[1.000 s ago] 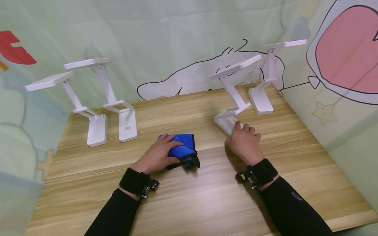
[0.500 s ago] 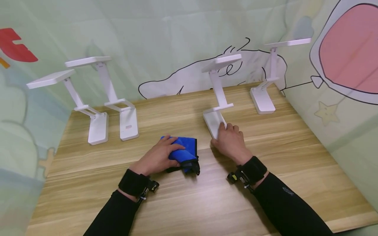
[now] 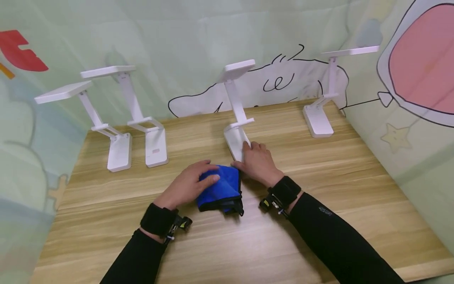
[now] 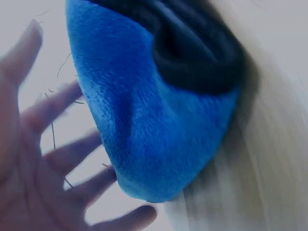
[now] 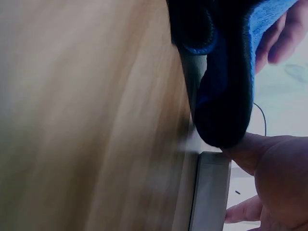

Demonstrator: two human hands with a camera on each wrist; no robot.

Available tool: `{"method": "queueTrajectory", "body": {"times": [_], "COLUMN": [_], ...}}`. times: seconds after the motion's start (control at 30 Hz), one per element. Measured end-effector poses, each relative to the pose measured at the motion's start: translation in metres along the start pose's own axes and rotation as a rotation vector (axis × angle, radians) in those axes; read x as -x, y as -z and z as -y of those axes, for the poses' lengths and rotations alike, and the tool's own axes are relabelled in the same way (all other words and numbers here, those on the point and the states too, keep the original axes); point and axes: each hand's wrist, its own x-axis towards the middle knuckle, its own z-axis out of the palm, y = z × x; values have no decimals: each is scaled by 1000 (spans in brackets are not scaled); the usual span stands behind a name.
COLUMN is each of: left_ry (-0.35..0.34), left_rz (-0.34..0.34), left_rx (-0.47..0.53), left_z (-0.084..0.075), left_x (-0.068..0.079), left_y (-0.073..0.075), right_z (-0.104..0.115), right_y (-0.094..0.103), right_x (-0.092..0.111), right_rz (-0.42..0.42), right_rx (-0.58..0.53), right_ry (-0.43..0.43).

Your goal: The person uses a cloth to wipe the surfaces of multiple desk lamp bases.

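Observation:
My left hand (image 3: 188, 183) lies over the left side of a folded blue cloth (image 3: 225, 185) with black edging, on the wooden table. In the left wrist view its fingers (image 4: 50, 108) are spread and fairly straight along the side of the cloth. Just behind the cloth stands a white folding desk lamp (image 3: 235, 142), its arm raised and its flat head tilted. My right hand (image 3: 258, 162) grips the near end of that lamp's base, thumb on the near side and fingers on the right. The right wrist view shows the thumb next to the base (image 5: 211, 192), partly behind the cloth.
Two similar white lamps, one far left (image 3: 118, 154) and one beside it (image 3: 156, 146), stand unfolded. Another white lamp (image 3: 318, 122) is at the back right. A printed fabric backdrop (image 3: 198, 47) borders the wooden table (image 3: 227, 252) at the back and sides.
My right hand has slid the lamp leftward across the table, turning it slightly, until it stands behind the cloth. My left hand has loosened on the cloth, which now lies more spread.

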Motion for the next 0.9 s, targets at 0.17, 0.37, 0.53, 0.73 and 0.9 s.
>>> {"method": "queueTrajectory", "body": {"times": [0.17, 0.37, 0.53, 0.73, 0.9], "left_ry": [243, 351, 298, 224, 209], "left_rz": [-52, 64, 78, -85, -207], "left_rx": [31, 110, 191, 365, 418], "left_z": [5, 6, 6, 3, -1], "left_x": [-8, -14, -12, -12, -16], "left_y": [6, 6, 7, 8, 5], "right_z": [4, 4, 0, 2, 13], "right_y": [-3, -6, -2, 8, 18], "right_x": [-10, -13, -8, 4, 21], "right_rz": [7, 36, 38, -116, -115], "right_rx": [-8, -66, -101, -281, -514], "right_ry": [22, 25, 44, 87, 72]}}
